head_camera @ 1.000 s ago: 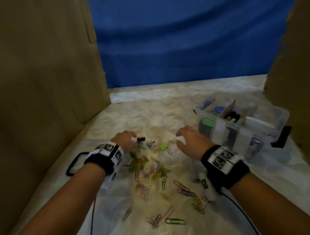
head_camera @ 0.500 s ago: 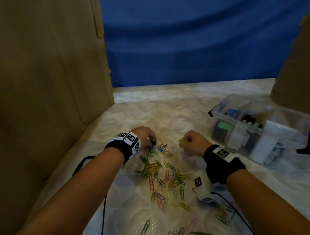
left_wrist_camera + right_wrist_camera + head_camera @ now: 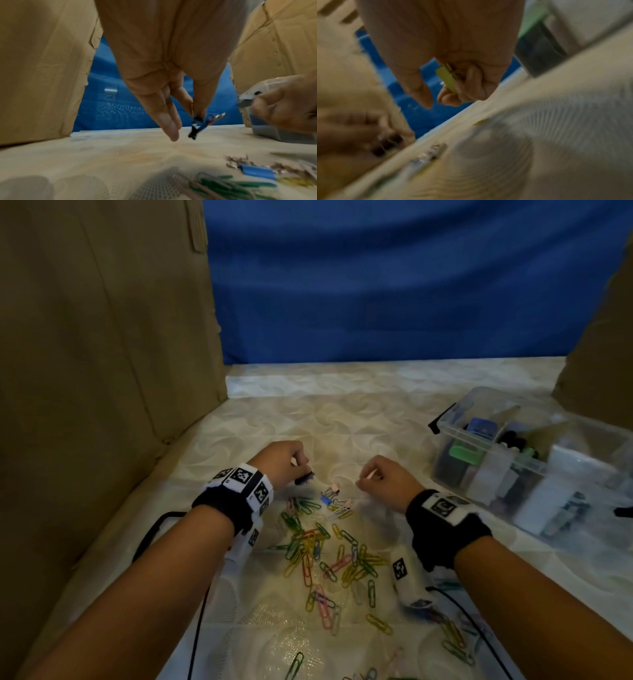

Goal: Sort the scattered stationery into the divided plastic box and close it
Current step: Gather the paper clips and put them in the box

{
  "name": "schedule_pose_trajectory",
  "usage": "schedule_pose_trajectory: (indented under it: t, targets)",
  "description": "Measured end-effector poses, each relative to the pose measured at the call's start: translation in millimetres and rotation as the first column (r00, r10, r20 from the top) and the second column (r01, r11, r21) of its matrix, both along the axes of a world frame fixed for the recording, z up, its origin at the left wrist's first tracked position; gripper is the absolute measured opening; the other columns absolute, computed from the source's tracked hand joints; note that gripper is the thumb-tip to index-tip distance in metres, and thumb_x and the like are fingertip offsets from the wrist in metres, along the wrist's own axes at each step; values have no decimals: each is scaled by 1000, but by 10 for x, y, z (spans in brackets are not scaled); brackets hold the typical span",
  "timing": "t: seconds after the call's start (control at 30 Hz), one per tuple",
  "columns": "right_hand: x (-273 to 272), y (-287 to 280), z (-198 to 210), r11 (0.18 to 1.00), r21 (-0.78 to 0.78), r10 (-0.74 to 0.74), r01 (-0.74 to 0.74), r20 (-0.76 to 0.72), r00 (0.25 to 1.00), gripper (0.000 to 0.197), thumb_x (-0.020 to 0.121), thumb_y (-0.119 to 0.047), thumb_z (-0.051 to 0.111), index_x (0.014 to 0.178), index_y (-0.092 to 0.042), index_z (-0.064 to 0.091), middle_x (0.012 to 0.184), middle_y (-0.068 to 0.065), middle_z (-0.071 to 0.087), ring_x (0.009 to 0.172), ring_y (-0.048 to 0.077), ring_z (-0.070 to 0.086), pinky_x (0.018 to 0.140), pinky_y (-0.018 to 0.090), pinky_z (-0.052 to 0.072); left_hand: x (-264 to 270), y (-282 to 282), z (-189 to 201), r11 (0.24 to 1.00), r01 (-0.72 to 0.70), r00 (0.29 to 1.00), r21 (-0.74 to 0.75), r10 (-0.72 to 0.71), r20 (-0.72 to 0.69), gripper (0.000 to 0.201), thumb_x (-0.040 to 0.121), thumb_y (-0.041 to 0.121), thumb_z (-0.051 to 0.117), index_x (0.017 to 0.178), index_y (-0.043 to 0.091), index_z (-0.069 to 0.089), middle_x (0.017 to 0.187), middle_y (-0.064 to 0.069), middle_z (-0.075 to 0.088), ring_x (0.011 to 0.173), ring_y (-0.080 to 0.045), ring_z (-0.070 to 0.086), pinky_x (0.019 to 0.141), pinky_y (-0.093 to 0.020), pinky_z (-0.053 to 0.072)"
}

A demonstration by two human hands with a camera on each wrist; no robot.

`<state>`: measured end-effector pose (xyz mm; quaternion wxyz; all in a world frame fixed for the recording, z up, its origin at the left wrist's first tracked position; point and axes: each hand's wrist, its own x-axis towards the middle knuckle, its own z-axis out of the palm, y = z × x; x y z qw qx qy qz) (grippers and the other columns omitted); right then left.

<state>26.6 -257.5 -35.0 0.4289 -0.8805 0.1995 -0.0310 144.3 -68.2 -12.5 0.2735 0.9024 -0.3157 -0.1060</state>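
Observation:
My left hand (image 3: pixel 287 462) pinches small binder clips (image 3: pixel 199 123), one black and one blue, between thumb and fingers just above the table. My right hand (image 3: pixel 383 479) curls its fingers round a yellow-green binder clip (image 3: pixel 447 79). Between the two hands lie several loose binder clips (image 3: pixel 334 501), blue, pink and silver. Coloured paper clips (image 3: pixel 329 556) are scattered below them toward me. The divided clear plastic box (image 3: pixel 455 433) stands open at the right and holds stationery.
Cardboard walls (image 3: pixel 102 371) close off the left and the far right (image 3: pixel 599 354); a blue cloth (image 3: pixel 376 285) hangs behind. A black cable (image 3: pixel 150 539) runs along the table at the left. The box's black latch (image 3: pixel 442 419) sticks out toward the hands.
Both hands have lifted off the table with clips in their fingers. The right hand took up the yellow-green clip that lay on the table. The head view has shifted, so the box sits further right.

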Motion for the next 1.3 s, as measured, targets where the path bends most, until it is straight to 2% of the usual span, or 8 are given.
schedule_pose_trajectory:
  t: [0.07,0.17,0.47,0.63,0.73,0.93,1.13,1.3]
  targets:
    - [75,53,-39,935,-308,132,-178,-165,978,18,86,-33,63,100,-23,57,90,2,60,80,17,58,74,29,48,-103,19,41,993,38,991,114,-52,125,22,88,19,61,72,19,46,115,-11,66,96,-26,64,87,-39,52]
    - [134,135,-34,865,-378,216,-332,-318,923,31,87,-36,62,112,-18,56,113,7,60,105,25,57,85,30,44,-325,-24,101,931,105,939,349,-208,274,13,90,20,55,95,10,49,103,-15,66,89,-33,62,77,-42,52]
    - [124,226,-53,820,-397,268,-412,-370,890,16,89,-26,56,79,-20,44,92,1,50,83,20,47,73,28,37,-504,-56,113,937,200,907,287,-288,308,17,85,16,63,95,13,50,99,-5,56,88,-24,53,75,-38,47]
    - [3,132,11,985,94,157,-144,-145,977,16,88,-22,54,75,-17,46,79,4,58,69,19,49,63,29,39,-415,-41,96,991,108,966,75,-122,228,17,95,19,51,107,13,61,106,-6,65,93,-23,61,78,-31,48]
    - [-147,124,127,883,469,31,4,-68,997,6,86,-14,47,80,-13,45,69,7,56,50,16,35,49,25,25,-362,-61,85,994,36,995,107,-46,93,28,99,13,36,116,10,59,107,-13,66,88,-25,59,74,-29,44]
    - [-245,67,52,819,570,-57,58,-20,998,19,87,-5,37,95,-16,50,61,9,55,45,15,26,45,22,18,-362,-201,-9,913,51,995,406,-82,59,30,98,28,45,93,3,61,93,-14,61,82,-25,56,69,-29,39]
    - [-133,10,28,931,362,14,-34,56,998,37,88,6,33,91,-8,67,64,6,47,41,13,35,36,13,24,-403,-437,-96,868,28,995,497,-73,72,44,85,47,63,103,8,62,100,-11,65,93,-29,63,72,-32,46]
    - [99,1,-6,977,-170,126,-131,-43,991,22,92,-21,46,96,-14,67,97,5,62,88,21,56,76,27,42,-424,-403,-150,886,19,992,463,-73,100,29,85,37,65,79,9,58,73,-5,57,79,-28,61,65,-31,44]
